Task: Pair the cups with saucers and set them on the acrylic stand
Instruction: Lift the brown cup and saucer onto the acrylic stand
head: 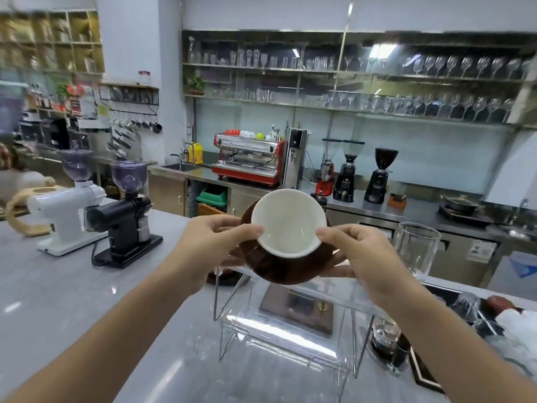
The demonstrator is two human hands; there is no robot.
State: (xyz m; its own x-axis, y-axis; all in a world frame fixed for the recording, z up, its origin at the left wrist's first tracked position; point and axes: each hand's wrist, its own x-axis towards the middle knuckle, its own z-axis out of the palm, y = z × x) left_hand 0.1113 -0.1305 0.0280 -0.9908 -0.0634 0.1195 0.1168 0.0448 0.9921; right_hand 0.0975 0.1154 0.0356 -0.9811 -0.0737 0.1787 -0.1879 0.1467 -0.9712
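Both thumbs are pinching the cup (289,222) rim, your left hand (215,242) and right hand (363,257) cradling the brown saucer (279,266) beneath it, the pair tilted toward you above the acrylic stand (290,324). Level it first, I'd say, then lower gently onto the clear top shelf, well away from the tall glass (415,248).

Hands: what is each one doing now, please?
Left hand: holds the cup and saucer.
Right hand: holds the same pair.
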